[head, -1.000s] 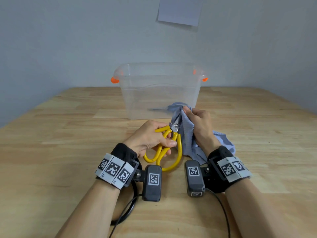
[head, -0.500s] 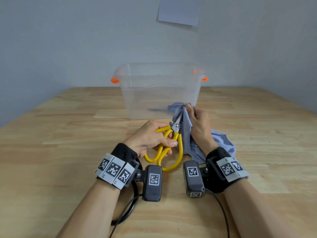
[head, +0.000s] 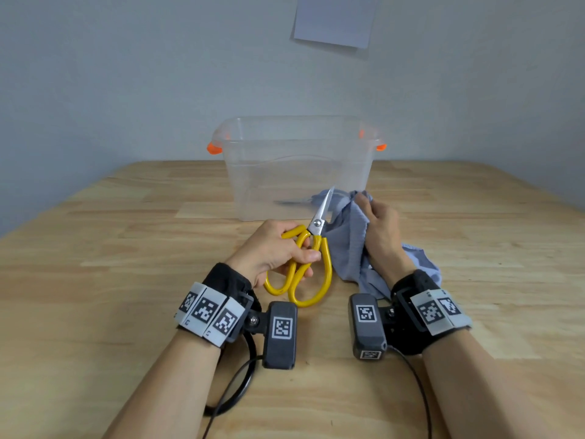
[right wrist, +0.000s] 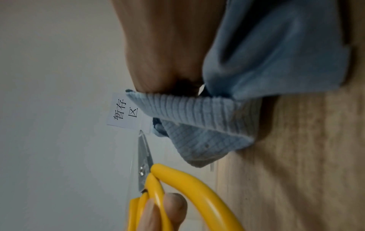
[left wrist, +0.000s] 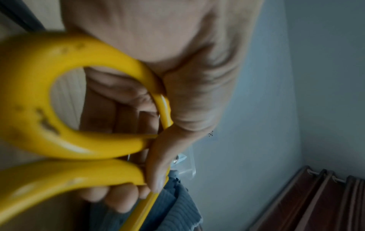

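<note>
- Left hand (head: 272, 248): fingers and thumb curled round the yellow loops of the scissors (head: 316, 228), squeezing them together. Blades closed, tip pointing far and slightly right.
- Blade tip sits just left of the blue ribbed cloth (head: 348, 242), apart from it and not biting in.
- Right hand (head: 381, 231): clamped on a bunched upper fold of the cloth; the rest trails onto the table (head: 110, 264) by the right wrist.
- Judged step: lining up a cut. Do it well — open the blades wide, pull the held edge taut, feed it deep toward the pivot, and keep the right fingertips clear of the blade line.
- Surface: pale wooden table; a clear bin (head: 285, 179) with orange clips stands just beyond the hands.
- Room: plain grey wall (head: 126, 74) with a paper sheet (head: 334, 22) pinned high.
</note>
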Available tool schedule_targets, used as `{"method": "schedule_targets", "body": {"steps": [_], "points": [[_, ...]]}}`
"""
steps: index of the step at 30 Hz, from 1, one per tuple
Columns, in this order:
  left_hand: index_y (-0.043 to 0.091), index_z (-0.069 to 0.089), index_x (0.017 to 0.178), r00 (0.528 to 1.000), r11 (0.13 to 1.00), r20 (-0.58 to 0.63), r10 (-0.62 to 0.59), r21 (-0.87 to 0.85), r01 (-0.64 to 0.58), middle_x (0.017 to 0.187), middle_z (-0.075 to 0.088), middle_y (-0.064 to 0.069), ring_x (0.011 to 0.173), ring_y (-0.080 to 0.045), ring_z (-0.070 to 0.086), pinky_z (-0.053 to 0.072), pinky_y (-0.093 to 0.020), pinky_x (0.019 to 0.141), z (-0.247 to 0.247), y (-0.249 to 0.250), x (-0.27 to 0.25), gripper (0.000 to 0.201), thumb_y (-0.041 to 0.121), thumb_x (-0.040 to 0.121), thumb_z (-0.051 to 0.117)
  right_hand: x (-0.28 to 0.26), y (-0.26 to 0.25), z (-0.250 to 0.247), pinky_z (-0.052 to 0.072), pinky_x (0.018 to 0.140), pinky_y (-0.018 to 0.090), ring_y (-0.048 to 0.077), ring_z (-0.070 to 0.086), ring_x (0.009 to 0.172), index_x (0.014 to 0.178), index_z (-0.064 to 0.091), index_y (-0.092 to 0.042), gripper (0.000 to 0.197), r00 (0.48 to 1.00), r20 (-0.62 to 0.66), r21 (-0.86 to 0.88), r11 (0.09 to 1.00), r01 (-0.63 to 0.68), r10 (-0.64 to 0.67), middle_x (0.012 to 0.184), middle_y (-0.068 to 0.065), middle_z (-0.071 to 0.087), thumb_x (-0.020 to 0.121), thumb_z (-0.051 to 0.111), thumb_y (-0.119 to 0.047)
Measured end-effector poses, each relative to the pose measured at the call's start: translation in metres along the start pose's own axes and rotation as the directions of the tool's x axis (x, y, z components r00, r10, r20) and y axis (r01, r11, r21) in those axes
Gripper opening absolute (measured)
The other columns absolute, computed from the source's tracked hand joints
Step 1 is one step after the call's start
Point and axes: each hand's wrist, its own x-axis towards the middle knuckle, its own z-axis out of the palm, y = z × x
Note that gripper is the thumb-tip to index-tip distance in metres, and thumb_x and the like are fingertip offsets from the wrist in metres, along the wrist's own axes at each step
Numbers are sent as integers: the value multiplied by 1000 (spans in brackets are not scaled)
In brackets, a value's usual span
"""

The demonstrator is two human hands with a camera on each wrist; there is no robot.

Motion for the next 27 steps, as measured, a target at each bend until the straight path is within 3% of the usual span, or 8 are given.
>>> {"method": "schedule_targets", "body": {"steps": [3, 5, 7, 10, 13, 21, 23, 27], "points": [[7, 59, 83, 1000, 1000, -24, -8, -23, 7, 77, 69, -16, 57, -25, 69, 60, -34, 56, -2, -2, 2, 19, -4, 80, 75, 0, 0, 2, 44, 63, 35, 17, 56, 66, 77, 56, 5, 46, 994, 105, -30, 999, -18, 21, 66, 7, 57, 97, 55, -36], [7, 61, 84, 999, 999, -33, -5, -32, 4, 74, 70, -13, 59, -26, 70, 61, -35, 59, -2, -2, 3, 18, -3, 81, 75, -1, -4, 5, 47, 61, 31, 10, 60, 64, 90, 60, -5, 27, 988, 150, -52, 999, -11, 19, 68, -1, 63, 100, 56, -30], [7, 61, 85, 1000, 999, -26, -6, -33, 6, 74, 70, -12, 60, -26, 70, 61, -35, 60, -2, -2, 3, 18, -3, 80, 75, -5, -8, 8, 53, 61, 31, 13, 65, 68, 104, 55, -9, 21, 989, 129, -27, 998, -63, 66, 78, 4, 68, 99, 59, -29], [6, 60, 85, 1000, 1000, -8, -16, -22, 16, 74, 70, -13, 59, -27, 69, 61, -36, 60, -1, -2, 1, 19, -3, 80, 76, -7, -12, 9, 55, 63, 32, 18, 67, 71, 98, 56, -8, 19, 991, 101, 65, 994, -90, 84, 81, 10, 70, 98, 61, -26], [6, 60, 84, 1000, 1000, 3, -21, -17, 21, 73, 71, -12, 57, -25, 69, 60, -35, 59, 1, -1, 1, 19, -4, 80, 75, -8, -12, 9, 52, 61, 28, 14, 65, 68, 89, 65, -8, 18, 993, 97, 60, 996, -68, 62, 74, 5, 69, 97, 62, -23], [6, 59, 86, 1000, 1000, 0, -23, -1, 23, 74, 72, -13, 58, -25, 69, 60, -37, 60, 1, -1, 1, 18, -3, 82, 74, -13, -21, 7, 54, 73, 34, 28, 66, 84, 105, 70, 4, 25, 965, 228, 299, 934, -197, 130, 94, 21, 69, 98, 57, -17], [6, 58, 84, 1000, 1000, 11, -26, 5, 26, 72, 71, -11, 56, -24, 68, 59, -36, 60, 1, -1, 1, 19, -3, 82, 74, -14, -22, 8, 55, 76, 33, 26, 67, 86, 104, 71, 0, 23, 955, 266, 325, 921, -214, 128, 95, 20, 69, 98, 57, -17], [7, 58, 82, 997, 999, 57, -45, 30, 44, 72, 71, -11, 55, -24, 68, 58, -34, 60, 1, 0, 0, 19, -4, 82, 73, -15, -21, 10, 53, 65, 22, 16, 65, 73, 99, 71, -1, 16, 963, 237, 353, 912, -208, 128, 81, 9, 69, 96, 59, -12]]}}
